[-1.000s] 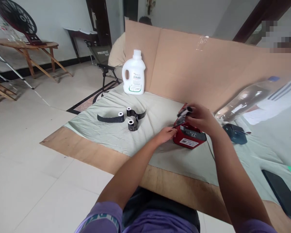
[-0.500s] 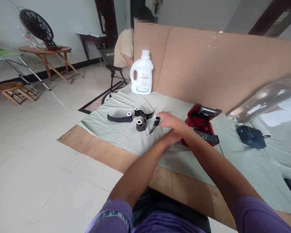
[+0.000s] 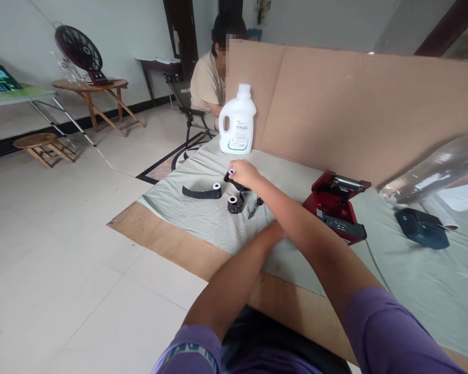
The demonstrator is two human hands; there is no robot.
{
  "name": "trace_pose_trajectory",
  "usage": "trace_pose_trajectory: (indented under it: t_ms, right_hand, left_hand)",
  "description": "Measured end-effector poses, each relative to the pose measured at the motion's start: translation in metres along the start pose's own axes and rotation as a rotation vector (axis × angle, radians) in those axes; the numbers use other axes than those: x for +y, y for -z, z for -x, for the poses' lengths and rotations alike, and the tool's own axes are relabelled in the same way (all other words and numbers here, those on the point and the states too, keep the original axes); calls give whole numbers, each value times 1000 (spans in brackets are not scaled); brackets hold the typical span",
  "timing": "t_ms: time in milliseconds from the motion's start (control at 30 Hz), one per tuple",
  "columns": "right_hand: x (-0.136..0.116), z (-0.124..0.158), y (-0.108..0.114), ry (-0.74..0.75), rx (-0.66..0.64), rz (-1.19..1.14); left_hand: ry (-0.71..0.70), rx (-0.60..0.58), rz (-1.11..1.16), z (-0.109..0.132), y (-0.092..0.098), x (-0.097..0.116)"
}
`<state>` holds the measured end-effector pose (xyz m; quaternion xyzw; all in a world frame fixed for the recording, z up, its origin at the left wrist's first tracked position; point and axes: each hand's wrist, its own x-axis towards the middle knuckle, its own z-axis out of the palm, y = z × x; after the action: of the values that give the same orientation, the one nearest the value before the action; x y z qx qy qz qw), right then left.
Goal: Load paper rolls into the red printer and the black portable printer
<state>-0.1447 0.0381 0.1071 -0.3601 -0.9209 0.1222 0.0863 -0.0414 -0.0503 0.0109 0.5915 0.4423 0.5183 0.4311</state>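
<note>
My right hand (image 3: 243, 173) is closed at the top of a roll of black tape-like strip (image 3: 231, 172) with a white core, its fingers pinching the rim. My left hand (image 3: 277, 231) lies beneath my right forearm; its fingers are hidden. Close by on the cloth, a second black roll (image 3: 217, 190) has its strip stretched out to the left. A third roll (image 3: 234, 204) stands nearer me, and a loose dark strip (image 3: 254, 209) lies beside it. To the right, a red and black printer-like device (image 3: 337, 208) has its lid raised, partly behind my right arm.
A white detergent jug (image 3: 237, 124) stands before a tall cardboard sheet (image 3: 335, 98). At the right are a dark blue-black box-like object (image 3: 421, 227) and a clear plastic bag (image 3: 432, 166). A person (image 3: 206, 83) sits beyond the cardboard. A thin cable (image 3: 376, 262) crosses the cloth.
My right hand has moved left and away from me, from beside the loose strip to the farthest roll, and closed on it. The view has shifted slightly left.
</note>
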Motion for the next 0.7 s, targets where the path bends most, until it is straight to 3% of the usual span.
trace_pose_trajectory:
  t_ms: [133, 233, 400, 533, 700]
  right_hand:
    - [45, 47, 39, -16, 297, -502]
    - [79, 108, 82, -34, 371, -807]
    - [119, 218, 130, -157, 390, -1032]
    - [147, 272, 138, -226, 296, -988]
    - [180, 282, 131, -252, 89, -595]
  left_hand:
    - [68, -127, 59, -12, -12, -5]
    - [56, -149, 39, -15, -17, -10]
    - [-162, 58, -77, -10, -13, -6]
    - [-272, 177, -274, 1, -10, 13]
    - [-479, 92, -497, 18, -29, 35]
